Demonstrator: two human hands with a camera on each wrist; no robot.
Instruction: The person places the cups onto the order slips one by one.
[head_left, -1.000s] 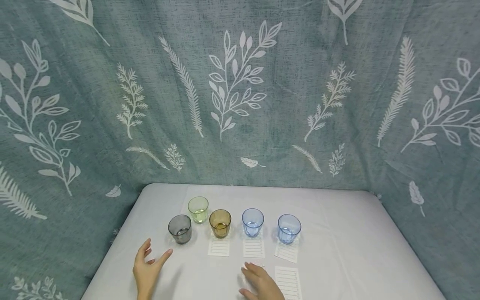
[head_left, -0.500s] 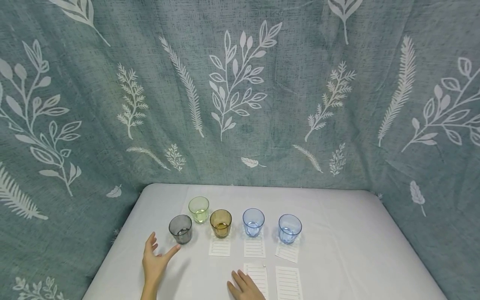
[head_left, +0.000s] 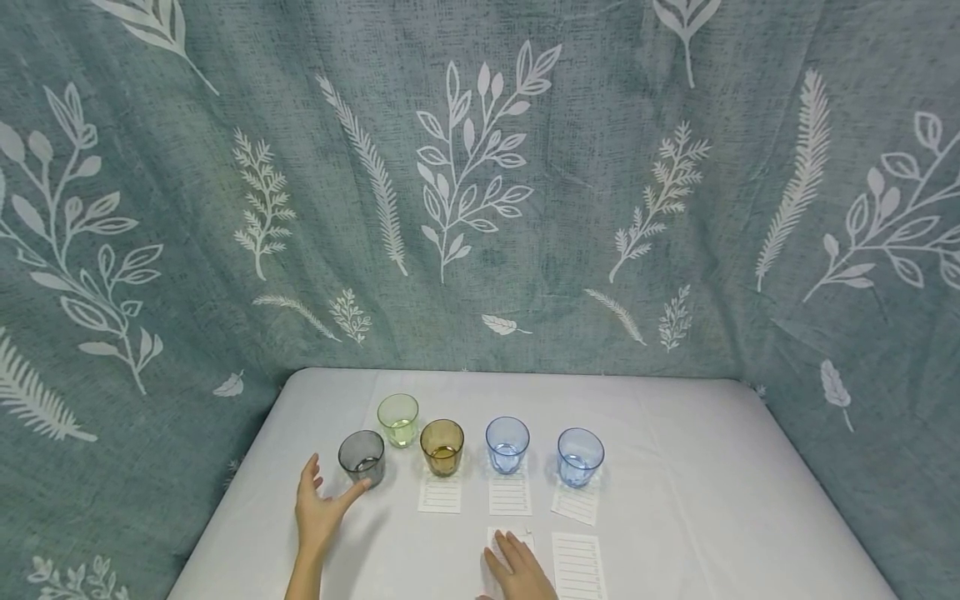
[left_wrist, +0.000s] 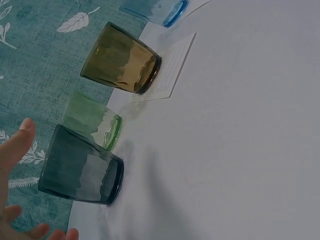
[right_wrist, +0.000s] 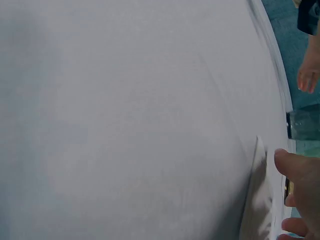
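Beside a grey glass (head_left: 362, 458), my left hand (head_left: 321, 517) has its thumb and fingers spread wide. In the head view the thumb tip overlaps the glass's lower edge; in the left wrist view the thumb and fingers show apart from the grey glass (left_wrist: 82, 167). My right hand (head_left: 521, 575) is over a white lined card (head_left: 527, 539) near the front of the table, covering its lower part. In the right wrist view that hand (right_wrist: 302, 192) has its thumb and fingers apart, next to a white card (right_wrist: 257, 205) seen nearly edge-on; contact is unclear.
A green glass (head_left: 398, 421) stands behind the grey one. To the right are an amber glass (head_left: 442, 450) and two blue glasses (head_left: 507, 447), each on or against a lined card (head_left: 440, 497). Another lined card (head_left: 577, 567) lies front right. A patterned teal curtain (head_left: 480, 208) hangs behind.
My left hand has moved right and forward, closer to the grey glass. My right hand first shifted left, uncovering the lined card, then came back right over it. The glasses have stayed put.
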